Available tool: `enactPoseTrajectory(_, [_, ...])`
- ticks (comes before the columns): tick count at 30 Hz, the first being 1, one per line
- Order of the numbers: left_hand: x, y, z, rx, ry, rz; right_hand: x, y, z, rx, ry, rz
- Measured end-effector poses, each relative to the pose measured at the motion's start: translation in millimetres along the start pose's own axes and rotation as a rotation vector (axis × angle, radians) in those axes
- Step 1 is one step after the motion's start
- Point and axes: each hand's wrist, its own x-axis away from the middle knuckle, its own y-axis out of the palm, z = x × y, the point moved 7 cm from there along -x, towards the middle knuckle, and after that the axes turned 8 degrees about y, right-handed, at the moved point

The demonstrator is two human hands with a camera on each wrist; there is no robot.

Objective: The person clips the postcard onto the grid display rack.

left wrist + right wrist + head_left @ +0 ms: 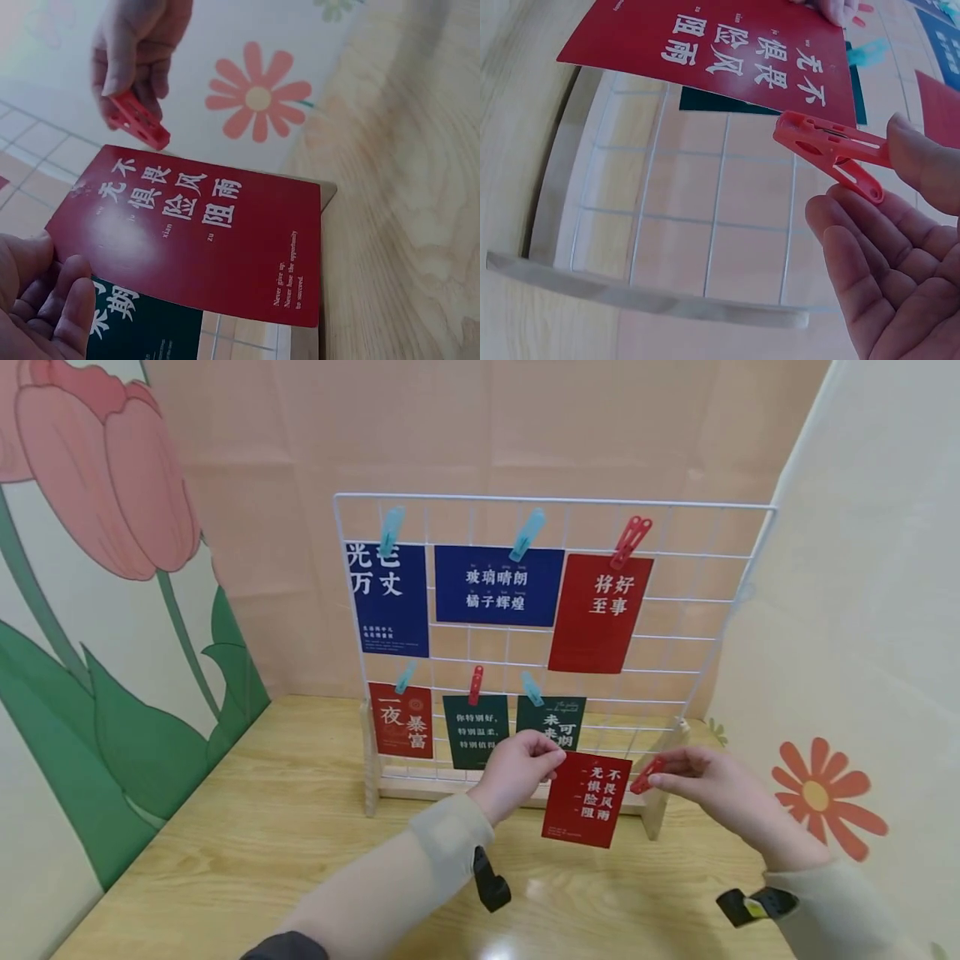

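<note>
My left hand [517, 772] pinches the upper left corner of a red card [587, 802] with white writing, held in front of the lower right of a white wire grid rack [555, 502]. To the card's right, my right hand [708, 777] holds a red clothespin [829, 146] between thumb and fingers. In the right wrist view the clothespin's nose is close to the card's edge; whether they touch I cannot tell. A green card [551, 714] hangs behind, partly covered by the left hand and the red card.
On the rack's upper row hang two blue cards [498, 585] and a red card [600, 618], held by clothespins. Below are a small red card [402, 722] and another green card [476, 718]. The rack's wooden feet [370, 768] stand on a wood-grain table [247, 860].
</note>
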Motion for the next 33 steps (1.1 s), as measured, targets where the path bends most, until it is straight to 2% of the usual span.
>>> enactPoseTrajectory(6, [-9.0,9.7,5.3,-0.008,0.014,0.025,-3.7,-12.8,2.3,0.032,0.005,0.007])
enactPoseTrajectory(11, [-12.8,16.5,4.8,-0.026,-0.015,0.042,-8.5,-24.2,6.9,0.043,0.008,0.026])
enactPoseTrajectory(14, [-14.4,18.7,4.7,-0.006,-0.031,0.063,-9.9,-30.0,7.3,0.054,-0.004,0.046])
enactPoseTrajectory(20, [-20.7,23.7,6.1,0.018,-0.030,0.103,-12.1,-38.6,4.5,0.084,-0.024,0.075])
enactPoseTrajectory(27, [-26.8,29.5,8.7,0.002,-0.051,0.139,-15.8,-46.9,-0.4,0.088,0.001,0.072])
enactPoseTrajectory(33, [-32.8,34.2,14.1,-0.007,-0.037,0.163,-19.8,-54.6,-6.1,0.107,-0.041,0.104])
